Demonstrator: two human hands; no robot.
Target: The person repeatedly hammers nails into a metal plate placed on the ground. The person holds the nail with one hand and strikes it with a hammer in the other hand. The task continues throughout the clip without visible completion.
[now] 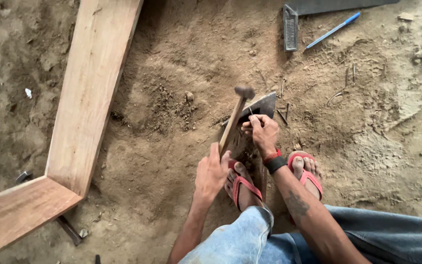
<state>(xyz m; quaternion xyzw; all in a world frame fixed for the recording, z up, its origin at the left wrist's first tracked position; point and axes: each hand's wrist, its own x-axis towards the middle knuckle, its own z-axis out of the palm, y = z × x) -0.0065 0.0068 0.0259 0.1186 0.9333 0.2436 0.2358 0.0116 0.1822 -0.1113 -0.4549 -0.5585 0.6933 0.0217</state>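
Note:
My left hand (212, 172) grips the wooden handle of a hammer (234, 120), whose metal head is raised above a dark metal block (262, 104) lying on the dirt. My right hand (262, 131) pinches a small nail upright on that block, just right of the hammer handle. A black band and a red band sit on my right wrist. Both my feet in red flip-flops (242, 186) rest on the ground on either side of my right forearm.
A large wooden frame (86, 98) with a corner joint lies at the left. A metal square (290, 27) and a blue pen (333, 30) lie at the top right. Several loose nails (283, 115) are scattered by the block. The ground is loose dirt.

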